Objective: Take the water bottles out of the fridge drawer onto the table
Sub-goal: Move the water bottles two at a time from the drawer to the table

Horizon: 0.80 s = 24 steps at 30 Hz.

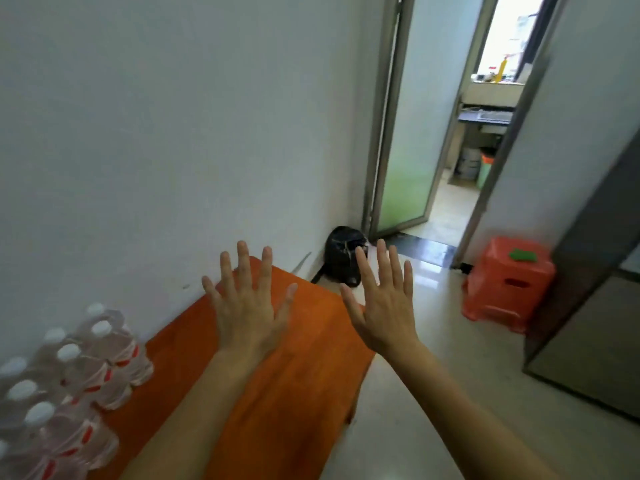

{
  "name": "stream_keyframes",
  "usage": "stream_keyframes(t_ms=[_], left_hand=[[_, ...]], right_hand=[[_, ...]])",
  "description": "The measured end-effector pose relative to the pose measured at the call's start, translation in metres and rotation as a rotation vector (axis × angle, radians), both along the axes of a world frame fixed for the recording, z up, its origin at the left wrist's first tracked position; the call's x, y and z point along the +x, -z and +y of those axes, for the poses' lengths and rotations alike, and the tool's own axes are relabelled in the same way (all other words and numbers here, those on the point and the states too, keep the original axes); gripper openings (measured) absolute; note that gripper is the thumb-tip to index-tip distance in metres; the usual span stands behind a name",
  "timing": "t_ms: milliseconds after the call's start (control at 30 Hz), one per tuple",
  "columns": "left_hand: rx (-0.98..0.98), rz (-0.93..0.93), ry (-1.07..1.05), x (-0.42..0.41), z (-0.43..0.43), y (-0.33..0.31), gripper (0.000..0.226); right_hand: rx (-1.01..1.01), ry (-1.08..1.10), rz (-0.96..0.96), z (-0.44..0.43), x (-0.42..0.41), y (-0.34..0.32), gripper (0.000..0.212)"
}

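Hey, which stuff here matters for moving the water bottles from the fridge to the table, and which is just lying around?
Job: clear plastic water bottles with white caps; orange wooden table; grey fridge; left hand; right hand, both open.
Lying about: black bag on floor; orange plastic stool; green item on it.

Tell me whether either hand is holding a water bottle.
No: the left hand and right hand are spread empty, while the water bottles stand on the orange table.

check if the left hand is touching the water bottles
Apart. The head view shows bare orange table between the left hand and the water bottles.
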<state>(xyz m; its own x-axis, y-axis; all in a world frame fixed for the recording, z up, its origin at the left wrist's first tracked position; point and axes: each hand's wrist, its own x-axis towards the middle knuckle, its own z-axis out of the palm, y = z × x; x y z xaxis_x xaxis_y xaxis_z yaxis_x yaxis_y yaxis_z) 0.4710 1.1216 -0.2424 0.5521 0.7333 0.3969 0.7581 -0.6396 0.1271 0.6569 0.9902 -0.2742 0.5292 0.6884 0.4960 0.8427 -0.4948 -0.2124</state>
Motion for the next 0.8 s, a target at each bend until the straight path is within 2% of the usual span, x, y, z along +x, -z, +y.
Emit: stream_keyframes(t_ms=[167, 400, 567, 800], left_hand=[[-0.11, 0.036, 0.312, 0.085, -0.101, 0.022, 0.08], [-0.037, 0.067, 0.661, 0.197, -0.266, 0.033, 0.079], [0.015, 0.136, 0.788, 0.293, -0.358, 0.036, 0.08], [0.005, 0.1, 0.891, 0.419, -0.448, 0.009, 0.08]], right_hand=[[-0.05, 0.322, -0.038, -0.155, 0.035, 0.01, 0.076], [0.017, 0.693, -0.003, -0.354, 0.081, 0.022, 0.078], [0.052, 0.803, 0.065, -0.448, 0.142, 0.042, 0.078], [0.052, 0.846, 0.105, -0.535, 0.252, 0.03, 0.082]])
